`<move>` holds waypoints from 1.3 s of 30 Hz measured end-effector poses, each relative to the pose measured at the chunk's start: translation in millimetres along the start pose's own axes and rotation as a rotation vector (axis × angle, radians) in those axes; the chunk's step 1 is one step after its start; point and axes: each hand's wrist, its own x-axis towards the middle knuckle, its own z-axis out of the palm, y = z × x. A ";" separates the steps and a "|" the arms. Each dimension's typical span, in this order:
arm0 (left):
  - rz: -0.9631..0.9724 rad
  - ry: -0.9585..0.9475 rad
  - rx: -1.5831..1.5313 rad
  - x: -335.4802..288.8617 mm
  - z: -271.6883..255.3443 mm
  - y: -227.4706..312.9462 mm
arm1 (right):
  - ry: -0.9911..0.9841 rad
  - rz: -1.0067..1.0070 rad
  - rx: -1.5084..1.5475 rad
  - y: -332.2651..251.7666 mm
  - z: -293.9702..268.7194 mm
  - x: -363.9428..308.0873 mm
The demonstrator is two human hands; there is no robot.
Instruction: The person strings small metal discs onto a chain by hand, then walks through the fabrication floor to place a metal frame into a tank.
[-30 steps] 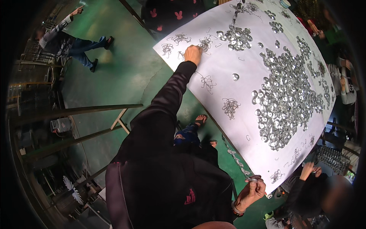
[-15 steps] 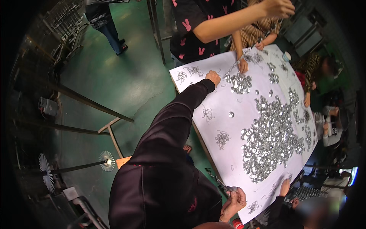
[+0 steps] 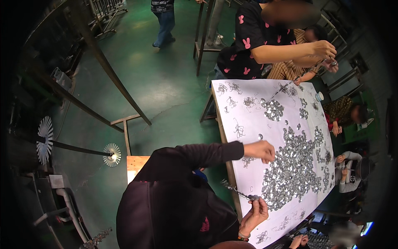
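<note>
Your left hand (image 3: 259,150) moved from hooks (image 3: 249,102) to discs (image 3: 292,170), fingers curled, hold unclear; right hand (image 3: 255,215) pinches chain (image 3: 235,190). Likely disc-picking; needs precision.

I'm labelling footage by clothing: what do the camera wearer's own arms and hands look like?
A long black sleeve covers the left arm to the wrist; the left hand is ungloved. The right hand is ungloved too, with a beaded bracelet at its wrist.

Glossy green floor (image 3: 174,79) gleaming, pale light across it | long dark metal bar (image 3: 105,58) slanting, left | flat orange-brown wooden board (image 3: 139,162) catching glare!
</note>
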 end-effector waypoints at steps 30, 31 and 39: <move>0.246 0.185 0.570 -88.2 61.4 40.8 | -0.012 0.024 -0.094 9.2 28.0 25.6; 0.251 0.219 0.544 -82.2 56.0 37.8 | -0.024 0.052 -0.050 11.5 28.1 29.1; -0.002 -0.148 0.381 -69.8 43.3 43.9 | -0.125 -0.019 -0.071 13.6 10.7 43.0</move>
